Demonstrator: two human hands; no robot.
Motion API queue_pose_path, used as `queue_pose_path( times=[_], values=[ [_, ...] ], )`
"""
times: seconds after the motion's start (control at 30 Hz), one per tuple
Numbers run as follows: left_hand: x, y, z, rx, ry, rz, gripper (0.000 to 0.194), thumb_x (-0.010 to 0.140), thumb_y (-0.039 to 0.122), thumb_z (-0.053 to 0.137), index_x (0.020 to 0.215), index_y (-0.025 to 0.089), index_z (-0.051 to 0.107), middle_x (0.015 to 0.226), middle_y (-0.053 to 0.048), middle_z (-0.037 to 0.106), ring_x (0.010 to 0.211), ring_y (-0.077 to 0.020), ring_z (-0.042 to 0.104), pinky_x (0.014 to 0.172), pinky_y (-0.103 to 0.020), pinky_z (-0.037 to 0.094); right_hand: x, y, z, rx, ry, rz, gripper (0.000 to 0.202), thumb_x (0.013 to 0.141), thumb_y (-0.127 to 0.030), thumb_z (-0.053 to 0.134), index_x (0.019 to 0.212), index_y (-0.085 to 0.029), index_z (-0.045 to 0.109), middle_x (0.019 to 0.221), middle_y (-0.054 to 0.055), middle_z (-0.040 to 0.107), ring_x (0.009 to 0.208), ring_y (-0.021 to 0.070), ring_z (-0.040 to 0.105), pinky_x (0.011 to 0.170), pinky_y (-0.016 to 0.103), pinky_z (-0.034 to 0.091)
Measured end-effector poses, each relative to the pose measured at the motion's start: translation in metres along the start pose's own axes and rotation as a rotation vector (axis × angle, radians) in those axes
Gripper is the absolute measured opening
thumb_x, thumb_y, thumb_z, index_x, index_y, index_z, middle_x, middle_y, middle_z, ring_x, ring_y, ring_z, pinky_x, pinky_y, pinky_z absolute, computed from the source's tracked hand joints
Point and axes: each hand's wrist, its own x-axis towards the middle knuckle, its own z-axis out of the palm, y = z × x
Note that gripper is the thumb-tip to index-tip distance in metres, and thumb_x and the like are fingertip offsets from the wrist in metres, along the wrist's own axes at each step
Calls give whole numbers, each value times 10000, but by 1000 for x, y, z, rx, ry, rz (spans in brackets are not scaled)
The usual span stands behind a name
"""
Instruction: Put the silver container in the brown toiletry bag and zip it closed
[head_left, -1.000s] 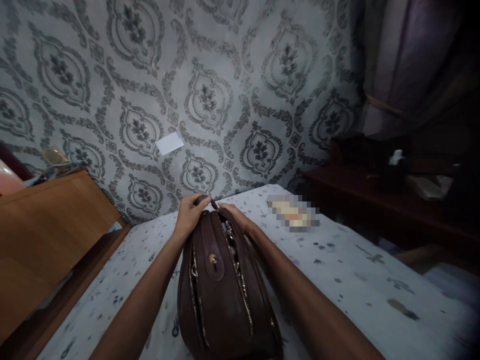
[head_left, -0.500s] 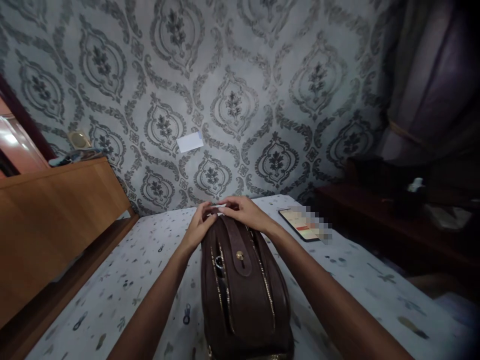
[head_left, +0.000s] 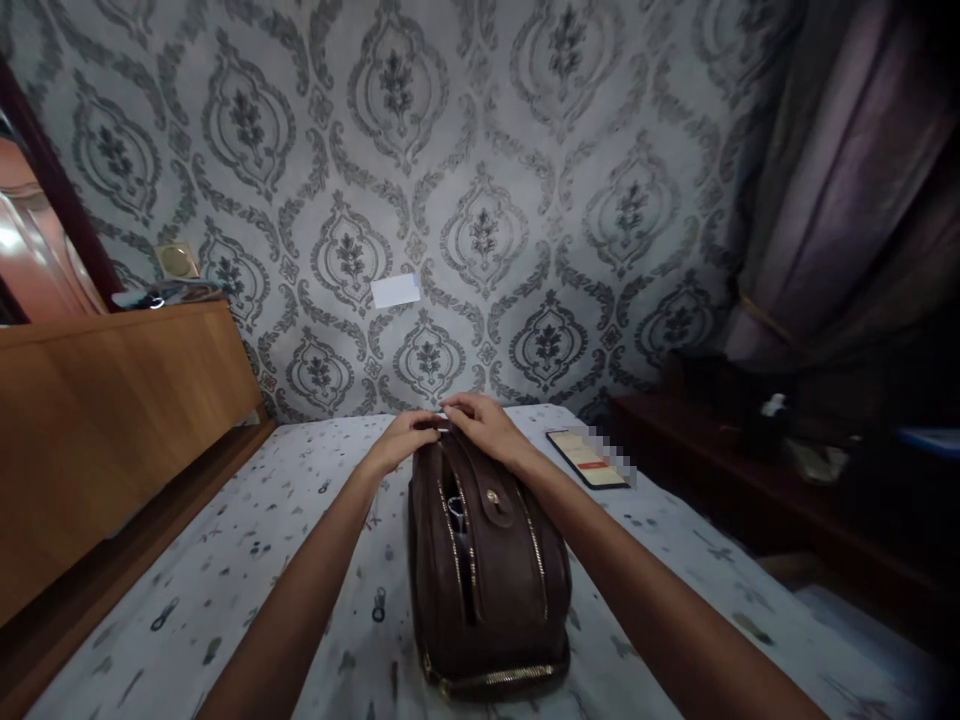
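Note:
A dark brown leather bag with gold zippers rests on the patterned white sheet. One front zip on its left side gapes, and a small ring-shaped item shows inside. At the far top end of the bag, my left hand has its fingers bent against the edge, touching a small light-coloured bit I cannot make out. My right hand lies over the bag's top right, fingers curled over the far edge. The fingertips of both hands are close together, and what they pinch is partly hidden.
A phone with a lit screen lies right of the bag. Along the left stands a wooden board with items on top. A dark red shelf holding objects is at the right, below a curtain.
The view has shifted, and more of the bag's lower front with its bottom zipper shows. My left hand has turned flatter, while my right hand stays over the bag's top.

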Motion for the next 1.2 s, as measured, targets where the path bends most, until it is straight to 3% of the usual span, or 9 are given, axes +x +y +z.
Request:
queue_pose_path(
  times=[0.2, 0.37, 0.57, 0.67, 0.83, 1.03, 1.2],
  values=[
    [0, 0, 11, 340, 214, 37, 213, 805, 240, 548, 766, 160, 741, 689, -4, 704, 706, -169, 586, 685, -262, 425, -26, -3, -7, -86, 71, 50, 246, 862, -376, 615, 1039, -238, 716, 1048, 85, 737, 1030, 285, 640, 948, 399, 440],
    [-4, -1, 23, 415, 364, 84, 317, 850, 312, 521, 577, 168, 596, 568, 12, 567, 627, -148, 503, 614, -239, 325, -60, 1, -15, -85, 81, 187, 403, 845, -444, 639, 1177, -221, 682, 1226, 138, 678, 1192, 335, 582, 1053, 458, 387],
    [-15, 3, 35, 450, 480, 89, 303, 891, 319, 487, 649, 177, 601, 621, -1, 573, 645, -155, 494, 633, -243, 313, -73, 2, -16, 9, 43, 145, 330, 864, -413, 598, 1108, -223, 712, 1270, 104, 657, 1229, 281, 567, 1113, 440, 359],
    [-21, 5, 40, 452, 534, 114, 293, 917, 330, 466, 732, 185, 640, 679, -14, 618, 681, -167, 533, 654, -249, 338, -69, 4, -15, 47, 55, 141, 296, 817, -390, 652, 1038, -207, 723, 1193, 117, 674, 1171, 289, 583, 1085, 447, 376],
    [-26, 6, 40, 373, 485, 171, 276, 925, 326, 449, 876, 184, 681, 823, -30, 696, 774, -176, 600, 724, -252, 404, -60, 13, -15, 127, 87, 137, 236, 772, -377, 673, 936, -213, 714, 1004, 66, 705, 1018, 262, 621, 992, 429, 437],
    [-20, 7, 30, 340, 424, 111, 270, 899, 329, 483, 872, 161, 692, 861, -43, 721, 832, -190, 623, 788, -268, 439, -75, 27, -13, 296, 186, 163, 369, 860, -477, 550, 1078, -237, 725, 1367, 80, 613, 1340, 281, 490, 1161, 457, 292],
    [-14, 10, 24, 440, 379, 101, 247, 876, 326, 513, 785, 172, 684, 740, -21, 669, 732, -175, 577, 705, -262, 399, -103, 24, -7, 523, 277, 172, 430, 822, -592, 639, 1129, -309, 737, 1394, 35, 614, 1392, 285, 448, 1214, 465, 221]
  ],
)
